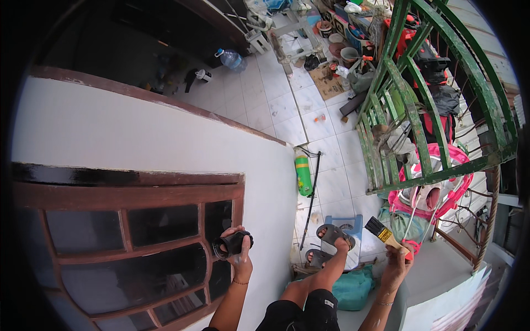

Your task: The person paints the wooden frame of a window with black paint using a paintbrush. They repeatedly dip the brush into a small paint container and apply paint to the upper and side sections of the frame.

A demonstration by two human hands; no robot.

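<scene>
My left hand is closed round a small black cup-like container, tilted with its mouth toward the left; its inside is too dark to make out. It is in front of the right side of a brown wooden window frame with dark glass panes. Off to the right, my right hand grips a paintbrush by its wooden handle. The brush's black bristles point up and left, well apart from the window. The frame's upper rail has a glossy dark stretch at the left.
My sandalled feet are at a blue stool with a pale top. Beyond lie a green bottle and a thin black rod. A green metal railing-like frame and a pink-rimmed basket stand at right. Clutter covers the far floor.
</scene>
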